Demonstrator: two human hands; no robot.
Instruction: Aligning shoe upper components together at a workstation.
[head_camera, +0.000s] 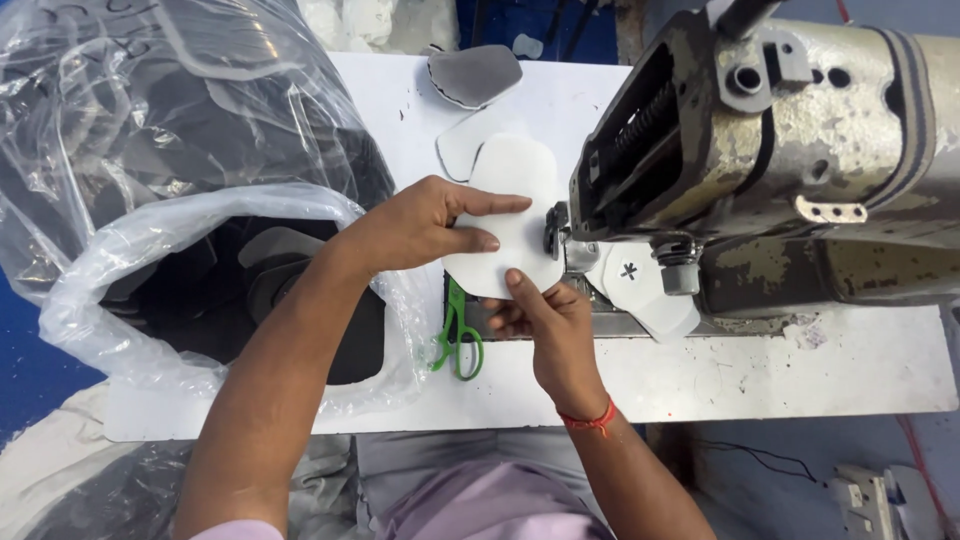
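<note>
White fabric piece (510, 215) lies pinched flat between the left hand (420, 225) and the right hand (550, 320), beside the sewing machine (760, 150). Green scissors (457, 335) rest below; a clear plastic bag (200, 180) crowds the table's (800, 370) left edge.

White work table, pretty scuffed and speckled

The white table (700, 385) carries a worn grey sewing machine (770, 160) on its right half, and green-handled snips (457, 335) lie near the front edge. A white foam piece (510, 215) sits flat by the machine, another white piece (462, 148) peeks out just behind it, and a grey piece (475, 75) lies at the far edge. A big clear plastic bag (190, 200) of dark pieces slumps over the left side
</note>
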